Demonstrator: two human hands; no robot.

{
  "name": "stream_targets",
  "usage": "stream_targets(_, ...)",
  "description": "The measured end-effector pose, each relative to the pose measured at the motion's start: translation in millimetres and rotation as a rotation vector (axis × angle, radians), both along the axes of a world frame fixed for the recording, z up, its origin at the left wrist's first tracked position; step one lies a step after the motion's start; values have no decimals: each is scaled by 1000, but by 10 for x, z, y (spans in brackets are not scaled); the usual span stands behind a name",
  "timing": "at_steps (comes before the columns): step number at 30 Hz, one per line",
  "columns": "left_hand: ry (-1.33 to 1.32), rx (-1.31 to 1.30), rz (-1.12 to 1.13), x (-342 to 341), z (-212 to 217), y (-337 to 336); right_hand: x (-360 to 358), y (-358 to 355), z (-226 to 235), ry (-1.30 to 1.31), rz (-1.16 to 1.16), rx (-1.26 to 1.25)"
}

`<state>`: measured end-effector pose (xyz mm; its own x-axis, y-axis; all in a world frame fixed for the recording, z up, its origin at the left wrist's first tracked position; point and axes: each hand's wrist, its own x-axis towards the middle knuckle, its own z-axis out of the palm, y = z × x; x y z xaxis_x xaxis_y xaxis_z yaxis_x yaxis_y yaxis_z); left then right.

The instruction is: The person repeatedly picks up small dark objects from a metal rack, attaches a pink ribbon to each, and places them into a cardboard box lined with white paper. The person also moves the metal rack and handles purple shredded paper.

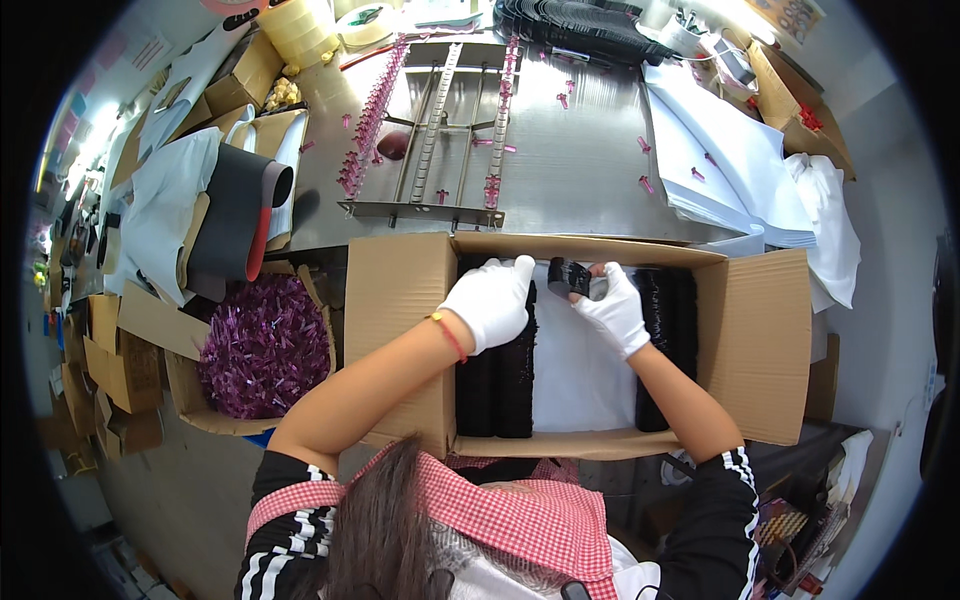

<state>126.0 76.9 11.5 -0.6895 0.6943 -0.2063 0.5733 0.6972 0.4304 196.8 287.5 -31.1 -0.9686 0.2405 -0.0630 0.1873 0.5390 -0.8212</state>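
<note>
My right hand point(615, 315), in a white glove with some fingertips bare, pinches a short curved stack of thin black pieces point(566, 278) over an open cardboard box point(400, 335). My left hand point(490, 305), also gloved, is closed over the black rows at the box's left side, near its far wall; what its fingers grip is hidden beneath it. Inside the box, packed black rows point(497, 395) line the left side, and more black rows point(668, 310) line the right. Between them lies a white sheet point(580, 375).
A metal rack point(430, 212) carrying purple clips stands on the steel table point(590, 190) beyond the box. White sheets point(715, 150) lie at the right. To the left is a carton of purple pieces point(262, 350). Black stacks point(580, 28) sit at the back.
</note>
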Motion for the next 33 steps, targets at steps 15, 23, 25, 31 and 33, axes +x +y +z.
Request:
stream_targets(15, 146, 34, 180, 301, -79, -61, -305, -409, -661, -35, 99, -223)
stream_targets(23, 327, -25, 87, 367, -533, -90, -80, -831, -345, -289, 80, -112)
stream_targets(25, 219, -113, 112, 360, -501, -30, -102, -747, -74, -386, 230, 46)
stream_targets(31, 170, -180, 143, 431, -400, -83, -529, -813, 1025, 344, 528, 670)
stream_targets(33, 180, 56, 130, 503, -113, -190, -799, -1058, 1225, 520, 632, 579)
